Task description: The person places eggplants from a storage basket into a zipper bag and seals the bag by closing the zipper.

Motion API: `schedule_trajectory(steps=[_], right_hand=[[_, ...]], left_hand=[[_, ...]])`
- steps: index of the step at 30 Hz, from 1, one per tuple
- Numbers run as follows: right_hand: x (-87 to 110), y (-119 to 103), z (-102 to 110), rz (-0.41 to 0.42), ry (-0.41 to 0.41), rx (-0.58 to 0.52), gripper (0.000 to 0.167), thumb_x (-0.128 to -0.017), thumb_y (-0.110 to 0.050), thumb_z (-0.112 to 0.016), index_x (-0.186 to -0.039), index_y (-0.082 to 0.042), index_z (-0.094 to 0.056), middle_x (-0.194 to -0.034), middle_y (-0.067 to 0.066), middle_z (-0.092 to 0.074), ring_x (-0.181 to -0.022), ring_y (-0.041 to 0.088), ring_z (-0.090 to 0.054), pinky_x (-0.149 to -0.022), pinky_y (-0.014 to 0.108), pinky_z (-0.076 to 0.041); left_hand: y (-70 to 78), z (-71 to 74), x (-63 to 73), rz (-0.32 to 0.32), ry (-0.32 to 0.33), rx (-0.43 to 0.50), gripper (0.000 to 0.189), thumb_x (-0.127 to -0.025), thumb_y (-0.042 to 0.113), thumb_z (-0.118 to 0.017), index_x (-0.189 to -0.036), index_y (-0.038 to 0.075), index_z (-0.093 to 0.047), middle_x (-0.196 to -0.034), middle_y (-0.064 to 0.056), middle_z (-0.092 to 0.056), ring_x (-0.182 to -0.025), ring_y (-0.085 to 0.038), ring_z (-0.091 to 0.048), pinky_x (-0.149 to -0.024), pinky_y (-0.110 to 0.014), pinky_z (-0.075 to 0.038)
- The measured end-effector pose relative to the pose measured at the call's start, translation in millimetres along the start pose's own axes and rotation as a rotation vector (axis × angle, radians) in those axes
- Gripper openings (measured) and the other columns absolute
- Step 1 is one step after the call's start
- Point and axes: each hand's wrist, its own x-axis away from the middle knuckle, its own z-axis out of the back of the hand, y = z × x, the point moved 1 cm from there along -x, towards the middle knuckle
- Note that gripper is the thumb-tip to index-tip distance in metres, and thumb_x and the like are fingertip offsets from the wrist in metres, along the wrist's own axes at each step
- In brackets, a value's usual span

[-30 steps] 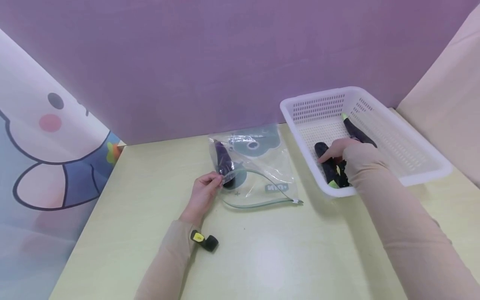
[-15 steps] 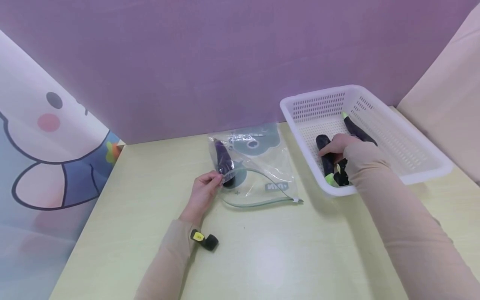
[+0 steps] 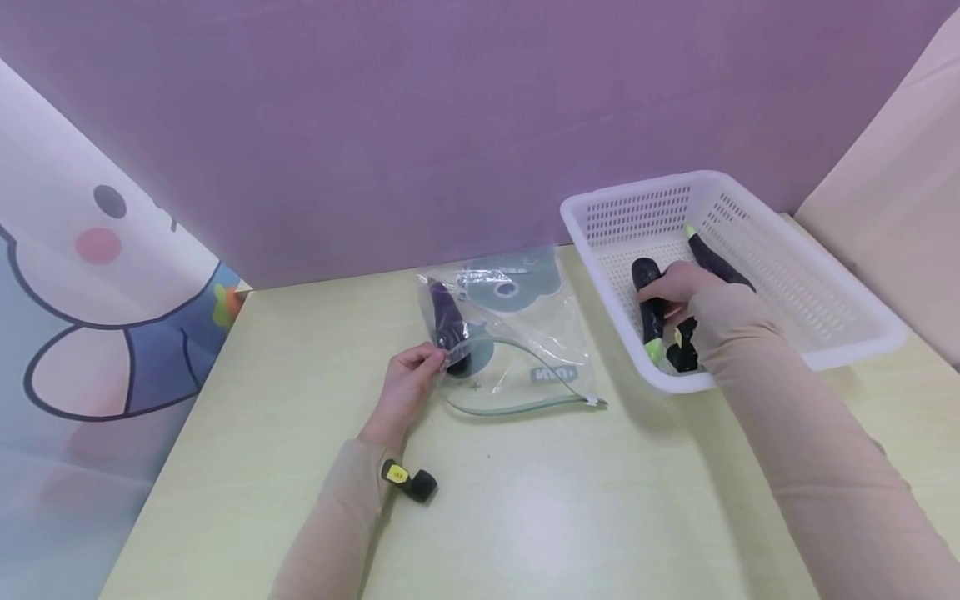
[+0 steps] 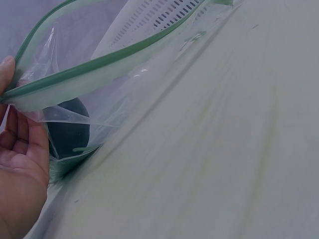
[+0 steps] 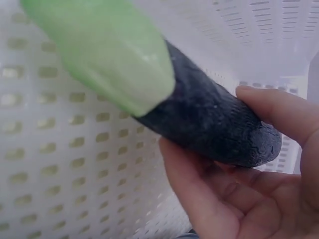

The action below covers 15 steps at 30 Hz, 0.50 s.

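Observation:
My left hand [image 3: 408, 383] pinches the rim of a clear zip bag [image 3: 517, 333] at its left corner. The bag lies on the table with its green-edged mouth spread apart, and a purple eggplant [image 3: 446, 317] is inside it. Over in the white basket [image 3: 855, 360], my right hand [image 3: 678, 287] grips a dark eggplant [image 5: 209, 112] between thumb and fingers. Its pale green stem end points toward the near side. Another eggplant [image 3: 716, 257] lies farther right in the basket, partly hidden by the right hand and sleeve.
The basket stands at the table's back right, against the purple wall [image 3: 375, 142]. A black wrist camera [image 3: 422, 485] sits on the left sleeve, another [image 3: 681, 354] on the right. A cartoon-printed sheet [image 3: 105, 333] hangs at the left.
My right hand has shifted slightly up and tilted the gripped eggplant, with its green end swinging a little left. The left hand and the bag have stayed still.

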Motion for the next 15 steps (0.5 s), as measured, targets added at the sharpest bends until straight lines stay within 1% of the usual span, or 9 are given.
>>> schedule_trajectory(steps=[3, 6, 11, 15], right_hand=[[1.3, -1.2, -0.5, 0.000, 0.016, -0.038, 0.044, -0.089, -0.020, -0.060, -0.111, 0.012, -0.038, -0.089, 0.012, -0.052, -0.070, 0.016, -0.058, -0.068, 0.034, -0.059], [2.1, -2.1, -0.5, 0.001, 0.016, -0.063, 0.046, -0.090, -0.021, -0.060, -0.113, 0.012, -0.038, -0.091, 0.011, -0.051, -0.073, 0.017, -0.057, -0.069, 0.034, -0.059], [0.9, -1.6, -0.5, -0.014, 0.003, -0.117, 0.058, -0.092, -0.022, -0.057, -0.128, 0.015, -0.029, -0.100, 0.015, -0.050, -0.080, 0.018, -0.057, -0.072, 0.034, -0.058], [0.1, -2.3, 0.2, -0.040, 0.004, -0.171, 0.065, -0.094, -0.022, -0.053, -0.136, 0.016, -0.021, -0.103, 0.016, -0.049, -0.077, 0.016, -0.058, -0.075, 0.034, -0.058]], left_hand=[[0.6, -0.6, 0.1, 0.003, 0.006, 0.006, 0.035, -0.088, -0.004, -0.057, -0.073, 0.023, -0.072, -0.073, 0.008, -0.061, -0.066, -0.004, -0.053, -0.064, -0.015, -0.047], [1.0, -0.9, 0.2, 0.007, 0.017, 0.004, 0.038, -0.089, -0.007, -0.055, -0.073, 0.023, -0.072, -0.073, 0.008, -0.061, -0.066, -0.004, -0.053, -0.064, -0.015, -0.047], [0.0, -0.1, -0.3, 0.011, 0.018, -0.001, 0.038, -0.089, -0.007, -0.054, -0.073, 0.023, -0.072, -0.073, 0.008, -0.062, -0.066, -0.005, -0.053, -0.064, -0.015, -0.046], [-0.5, -0.1, -0.5, 0.006, 0.010, 0.000, 0.036, -0.088, -0.006, -0.056, -0.073, 0.023, -0.072, -0.073, 0.008, -0.062, -0.066, -0.004, -0.053, -0.064, -0.015, -0.046]])
